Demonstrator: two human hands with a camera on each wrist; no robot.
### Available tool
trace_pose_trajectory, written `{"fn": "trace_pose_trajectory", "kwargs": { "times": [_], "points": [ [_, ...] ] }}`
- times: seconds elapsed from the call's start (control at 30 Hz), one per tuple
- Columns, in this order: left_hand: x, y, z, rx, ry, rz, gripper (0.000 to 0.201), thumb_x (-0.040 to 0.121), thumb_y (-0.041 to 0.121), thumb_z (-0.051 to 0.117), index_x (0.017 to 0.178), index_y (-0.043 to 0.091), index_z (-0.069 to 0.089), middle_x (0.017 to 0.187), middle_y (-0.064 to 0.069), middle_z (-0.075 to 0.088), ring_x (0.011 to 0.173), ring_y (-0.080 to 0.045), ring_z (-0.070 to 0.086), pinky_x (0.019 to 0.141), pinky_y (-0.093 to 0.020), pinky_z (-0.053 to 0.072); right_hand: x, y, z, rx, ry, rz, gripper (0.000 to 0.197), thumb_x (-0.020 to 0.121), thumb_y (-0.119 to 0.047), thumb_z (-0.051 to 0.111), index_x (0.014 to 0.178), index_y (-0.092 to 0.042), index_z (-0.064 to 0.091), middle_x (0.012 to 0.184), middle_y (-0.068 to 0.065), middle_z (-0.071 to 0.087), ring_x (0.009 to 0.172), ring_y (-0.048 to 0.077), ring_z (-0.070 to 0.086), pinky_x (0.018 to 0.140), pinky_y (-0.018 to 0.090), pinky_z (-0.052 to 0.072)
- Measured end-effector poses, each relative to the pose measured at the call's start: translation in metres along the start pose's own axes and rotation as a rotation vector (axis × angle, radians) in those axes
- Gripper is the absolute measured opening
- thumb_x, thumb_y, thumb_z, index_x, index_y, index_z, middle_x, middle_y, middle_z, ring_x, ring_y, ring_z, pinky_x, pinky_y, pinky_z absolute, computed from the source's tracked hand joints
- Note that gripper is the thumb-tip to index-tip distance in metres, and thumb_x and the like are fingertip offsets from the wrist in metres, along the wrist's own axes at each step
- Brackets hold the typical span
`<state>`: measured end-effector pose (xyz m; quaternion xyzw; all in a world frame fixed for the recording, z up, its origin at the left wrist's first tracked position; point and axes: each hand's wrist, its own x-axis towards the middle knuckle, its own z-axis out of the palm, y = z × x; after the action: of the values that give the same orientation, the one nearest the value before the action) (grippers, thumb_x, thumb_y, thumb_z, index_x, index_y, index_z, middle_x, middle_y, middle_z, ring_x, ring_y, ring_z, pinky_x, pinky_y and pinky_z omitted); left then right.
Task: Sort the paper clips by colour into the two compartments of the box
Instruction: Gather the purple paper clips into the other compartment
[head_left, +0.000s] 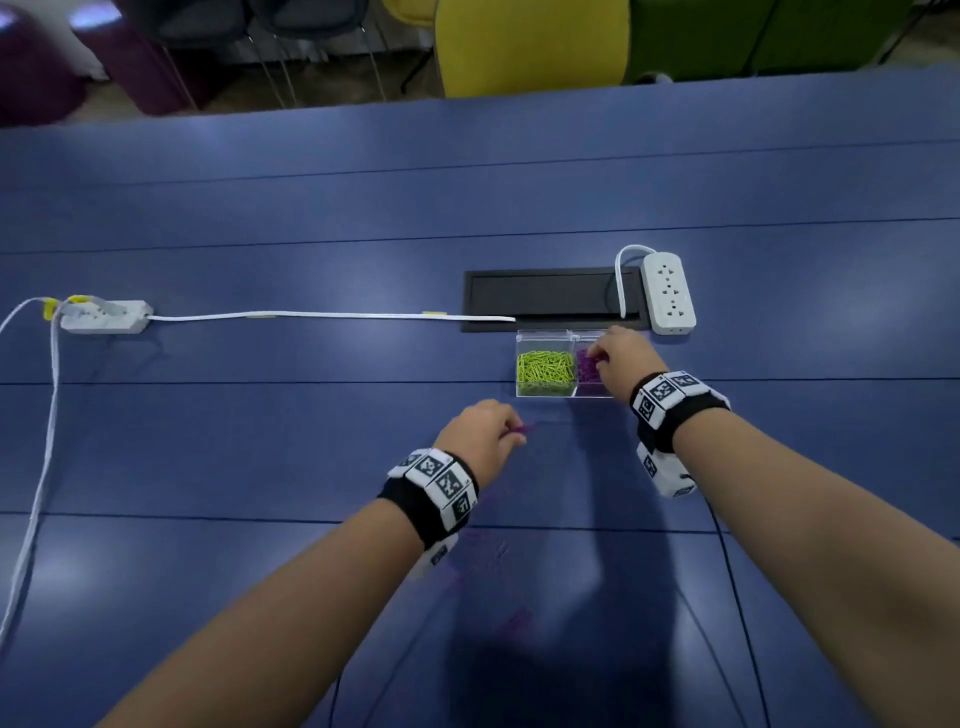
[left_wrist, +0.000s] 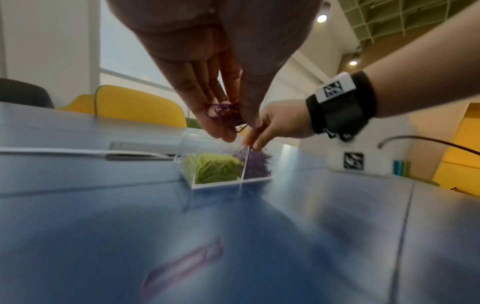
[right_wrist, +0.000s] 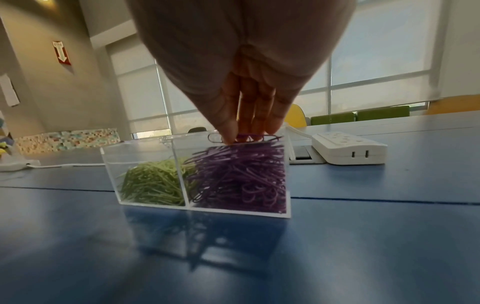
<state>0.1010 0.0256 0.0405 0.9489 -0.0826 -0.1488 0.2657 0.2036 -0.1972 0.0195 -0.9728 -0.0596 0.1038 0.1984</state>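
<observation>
A clear two-compartment box stands on the blue table. Green clips fill its left compartment and purple clips its right one. My right hand reaches down over the purple side. In the right wrist view its fingertips pinch a purple clip at the top of the box. My left hand hovers nearer me, left of the box, pinching a small bunch of purple clips. Faint loose purple clips lie on the table between my forearms.
A black cable hatch and a white power strip sit just behind the box. A second power strip lies far left, and its white cord runs to the hatch. Yellow and green chairs stand beyond the far edge.
</observation>
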Motion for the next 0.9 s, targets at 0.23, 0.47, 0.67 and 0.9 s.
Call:
{"fn": "trace_pose_trajectory", "kwargs": {
  "times": [0.23,0.47,0.67,0.9],
  "points": [
    [0.099,0.059,-0.01,0.04,0.015,0.086,0.014,0.086,0.025,0.065,0.097,0.017,0.069,0.102,-0.005,0.065,0.096,-0.025,0.062,0.087,-0.038,0.051,-0.036,0.025,0.005,0.133,0.215,-0.074,0.026,0.082,0.007,0.05,0.098,0.002,0.07,0.108,0.015,0.06,0.102,0.03,0.055,0.093,0.028,0.041],
    [0.145,0.091,0.032,0.217,-0.065,0.155,0.021,0.09,0.026,0.061,0.106,0.016,0.069,0.111,-0.007,0.065,0.108,-0.026,0.057,0.091,-0.038,0.049,-0.094,0.042,0.02,0.18,0.266,-0.15,0.013,0.078,0.002,0.061,0.083,-0.004,0.071,0.09,0.008,0.062,0.085,0.028,0.058,0.078,0.036,0.051],
    [0.135,0.076,0.031,0.164,0.014,0.185,0.039,0.089,0.034,0.061,0.125,0.017,0.061,0.117,-0.005,0.06,0.111,-0.025,0.046,0.098,-0.035,0.039,-0.127,0.03,0.042,0.237,0.21,-0.218,0.016,0.076,0.004,0.061,0.081,-0.008,0.07,0.086,0.005,0.06,0.078,0.026,0.056,0.072,0.037,0.051],
    [0.032,-0.018,0.011,-0.134,0.116,-0.151,0.016,0.084,0.015,0.066,0.099,0.019,0.071,0.096,-0.001,0.068,0.084,-0.015,0.061,0.087,-0.027,0.05,-0.123,-0.037,0.083,0.239,-0.114,-0.329,0.035,0.081,0.001,0.054,0.115,-0.005,0.061,0.117,0.011,0.058,0.109,0.031,0.052,0.099,0.04,0.043]
  ]
}}
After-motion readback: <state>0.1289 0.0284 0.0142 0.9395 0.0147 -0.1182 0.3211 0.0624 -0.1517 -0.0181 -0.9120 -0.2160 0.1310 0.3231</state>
